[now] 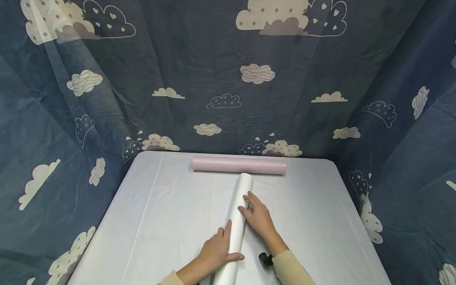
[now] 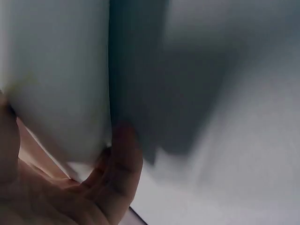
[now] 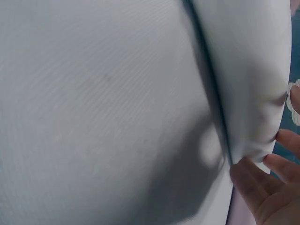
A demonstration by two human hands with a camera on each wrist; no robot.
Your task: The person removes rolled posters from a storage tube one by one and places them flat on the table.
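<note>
A long white roll lies lengthwise on the white-covered table, slightly slanted, its near end cut off by the bottom of the head view. My left hand grips the near part, fingers along the left side and thumb reaching over the top. Farther up, my right hand holds the roll from the right, with thumb and fingertips on it. In the left wrist view, finger and thumb sit on opposite sides of the white roll. The right wrist view shows fingertips touching the roll's surface.
Across the back of the table lies a pink roll, just beyond the white roll's far end. A dark blue cloud-patterned curtain hangs behind and on both sides. A small black device sits at the right wrist.
</note>
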